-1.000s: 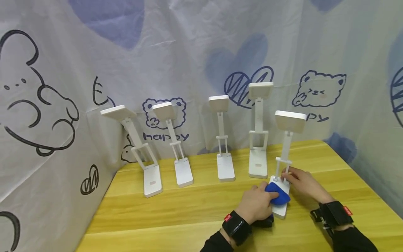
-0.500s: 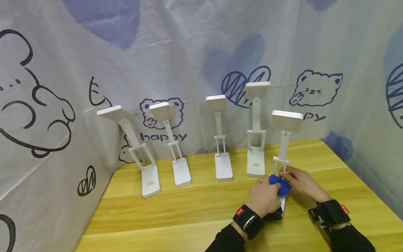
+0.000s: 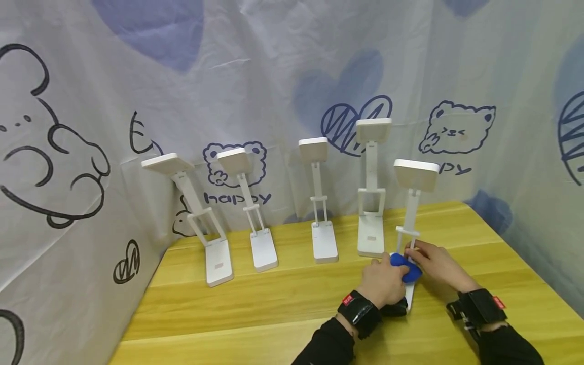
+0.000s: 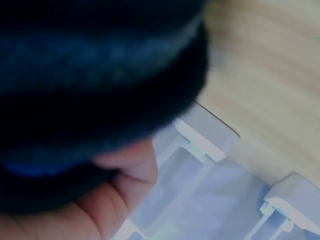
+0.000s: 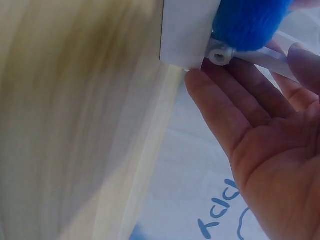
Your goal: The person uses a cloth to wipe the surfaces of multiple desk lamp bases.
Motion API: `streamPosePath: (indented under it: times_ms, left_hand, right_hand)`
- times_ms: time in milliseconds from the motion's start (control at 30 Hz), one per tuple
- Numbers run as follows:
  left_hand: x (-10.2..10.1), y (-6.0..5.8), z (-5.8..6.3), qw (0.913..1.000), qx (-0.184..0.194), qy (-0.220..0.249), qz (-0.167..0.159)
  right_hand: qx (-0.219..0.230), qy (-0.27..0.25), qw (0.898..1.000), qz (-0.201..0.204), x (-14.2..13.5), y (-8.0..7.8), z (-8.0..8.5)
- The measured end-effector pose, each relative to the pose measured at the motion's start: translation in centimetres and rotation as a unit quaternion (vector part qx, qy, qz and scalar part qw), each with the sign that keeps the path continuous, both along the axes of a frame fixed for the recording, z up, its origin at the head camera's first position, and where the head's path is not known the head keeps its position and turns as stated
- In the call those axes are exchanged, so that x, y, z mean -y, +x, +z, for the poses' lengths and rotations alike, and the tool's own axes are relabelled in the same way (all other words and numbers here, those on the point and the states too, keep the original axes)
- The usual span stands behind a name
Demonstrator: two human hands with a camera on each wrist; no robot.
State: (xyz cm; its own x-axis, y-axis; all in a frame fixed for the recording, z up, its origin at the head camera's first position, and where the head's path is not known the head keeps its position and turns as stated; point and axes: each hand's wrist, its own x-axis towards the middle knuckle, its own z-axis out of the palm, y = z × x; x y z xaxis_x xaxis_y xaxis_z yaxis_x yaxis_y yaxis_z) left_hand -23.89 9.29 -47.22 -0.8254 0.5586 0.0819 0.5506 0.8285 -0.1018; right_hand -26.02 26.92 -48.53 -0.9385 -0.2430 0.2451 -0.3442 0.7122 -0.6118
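Note:
My left hand [image 3: 382, 284] holds a fuzzy blue cloth [image 3: 408, 268] against the base of the rightmost white desk lamp [image 3: 411, 213]. In the left wrist view its thumb and finger [image 4: 120, 195] show below a dark blurred shape, and little of the cloth is visible. My right hand [image 3: 440, 266] grips one thin leg of the same lamp from the right, just above the base. Seen from the right wrist, the blue pile [image 5: 250, 22] lies against the lamp base [image 5: 187, 30] by the hinge, with several fingers behind the leg.
Several more white desk lamps stand unfolded in a row: one [image 3: 371, 233] just left of the hands, others [image 3: 324, 241] [image 3: 263, 248] [image 3: 219, 261] farther left. The wooden table [image 3: 274, 309] ends at a printed curtain [image 3: 274, 91] behind and at the sides.
My left hand has slid the blue cloth up the lamp base towards the legs, then stays about there. My right hand keeps its hold. The camera view has shifted slightly.

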Motion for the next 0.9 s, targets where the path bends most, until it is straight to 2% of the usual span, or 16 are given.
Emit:
streamPosePath:
  times_ms: [133, 267, 367, 500, 567, 667, 800, 900]
  left_hand:
    - [1.2, -0.3, 0.0, 0.998, 0.014, -0.006, -0.061]
    - [2.8, -0.8, 0.0, 0.9898, 0.037, -0.008, -0.137]
    - [3.9, -1.0, 0.3, 0.9811, 0.075, 0.004, -0.178]
    - [5.3, -1.3, 1.1, 0.967, 0.145, 0.046, -0.205]
    - [5.8, -1.5, 1.4, 0.9639, 0.164, 0.059, -0.202]
    - [6.3, -1.8, 1.6, 0.9689, 0.16, 0.068, -0.176]
    - [6.4, -2.2, 1.3, 0.9843, 0.097, 0.072, -0.129]
    - [6.0, -2.2, 0.7, 0.9913, 0.043, 0.076, -0.099]
  right_hand:
    - [0.008, 0.005, 1.0, -0.001, 0.1, -0.1, 0.0]
    - [0.012, 0.01, 1.0, -0.005, 0.0, -0.2, 0.1]
    - [0.012, 0.011, 1.0, -0.006, 0.0, -0.3, 0.1]
    - [0.029, 0.014, 0.999, -0.009, -0.1, -0.3, 0.0]
    - [0.035, 0.017, 0.999, -0.011, -0.2, -0.3, 0.0]
    - [0.033, 0.021, 0.999, -0.013, -0.2, -0.3, -0.1]
    - [0.021, 0.02, 0.999, -0.013, 0.0, -0.4, 0.1]
    - [0.02, 0.019, 1.0, -0.011, 0.1, -0.4, 0.2]
